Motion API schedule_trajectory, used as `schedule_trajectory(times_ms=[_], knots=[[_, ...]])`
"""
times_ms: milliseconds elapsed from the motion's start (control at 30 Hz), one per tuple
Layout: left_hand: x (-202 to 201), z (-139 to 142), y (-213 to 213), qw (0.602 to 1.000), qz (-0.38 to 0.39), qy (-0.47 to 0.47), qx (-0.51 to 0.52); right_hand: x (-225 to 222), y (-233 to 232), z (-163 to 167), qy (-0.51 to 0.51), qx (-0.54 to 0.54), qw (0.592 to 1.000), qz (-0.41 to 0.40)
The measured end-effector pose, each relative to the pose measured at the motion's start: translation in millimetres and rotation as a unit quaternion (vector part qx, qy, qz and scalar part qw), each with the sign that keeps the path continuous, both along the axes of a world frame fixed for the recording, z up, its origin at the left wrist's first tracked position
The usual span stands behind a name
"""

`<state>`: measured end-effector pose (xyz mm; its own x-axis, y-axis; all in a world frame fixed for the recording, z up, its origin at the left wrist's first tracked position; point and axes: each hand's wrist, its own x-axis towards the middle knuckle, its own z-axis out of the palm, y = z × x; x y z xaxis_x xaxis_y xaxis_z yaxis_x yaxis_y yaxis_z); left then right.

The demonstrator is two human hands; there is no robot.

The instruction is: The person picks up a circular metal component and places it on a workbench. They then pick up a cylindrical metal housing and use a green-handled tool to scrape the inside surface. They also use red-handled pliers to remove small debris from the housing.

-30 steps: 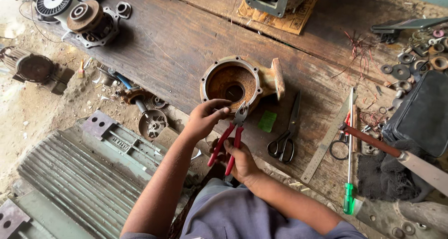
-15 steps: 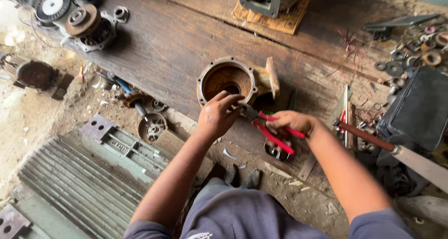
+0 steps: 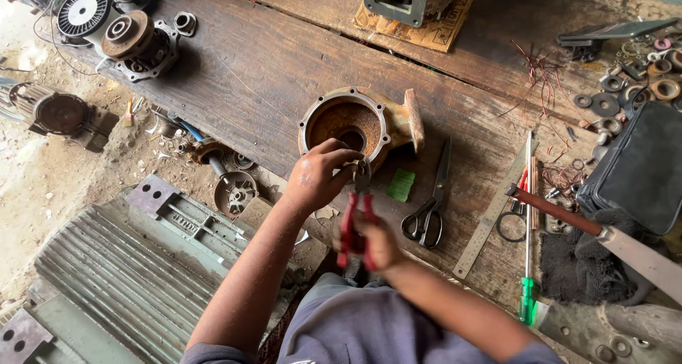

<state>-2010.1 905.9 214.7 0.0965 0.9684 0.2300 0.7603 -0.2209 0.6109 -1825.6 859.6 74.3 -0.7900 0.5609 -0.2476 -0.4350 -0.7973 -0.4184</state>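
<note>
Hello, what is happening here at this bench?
A person works at a wooden workbench. The right hand grips red-handled pliers, nose pointing up toward the rim of a rusty round pump housing. The left hand pinches something small at the plier tips; it is too small to tell what. Scissors and a small green piece lie just beside them.

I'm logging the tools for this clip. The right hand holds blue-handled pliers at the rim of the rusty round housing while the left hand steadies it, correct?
Not quite: the pliers have red handles, not blue, as the head view shows. The rest stands: the right hand holds them at the rim of the rusty round housing, and the left hand steadies it.
</note>
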Motion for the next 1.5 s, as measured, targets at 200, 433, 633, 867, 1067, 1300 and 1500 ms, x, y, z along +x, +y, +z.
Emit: schedule_trajectory(times_ms=[200, 433, 633, 867, 1067, 1300, 1500], knots=[[9, -5, 2, 0.999, -0.020, -0.013, 0.023, 96, 143, 7, -0.063, 0.009, 0.946, 0.318], [2, -10, 10, 0.998, -0.033, 0.014, 0.049, 50, 48, 21, -0.079, 0.083, 0.990, 0.081], [-5, -12, 15, 0.998, -0.050, 0.025, 0.034, -23, -18, 9, -0.074, -0.024, 0.996, -0.031], [-3, -11, 19, 0.996, -0.071, 0.035, 0.040, 86, 103, 21, -0.192, -0.008, 0.955, 0.224], [1, -13, 17, 0.995, -0.037, 0.046, 0.075, 97, 158, 21, -0.108, 0.041, 0.939, 0.325], [7, -14, 14, 0.993, -0.012, 0.087, 0.085, -5, -6, -3, -0.096, -0.114, 0.989, 0.006], [8, -15, 15, 0.990, -0.022, 0.111, 0.088, 10, 2, 8, 0.034, -0.039, 0.999, 0.001]])
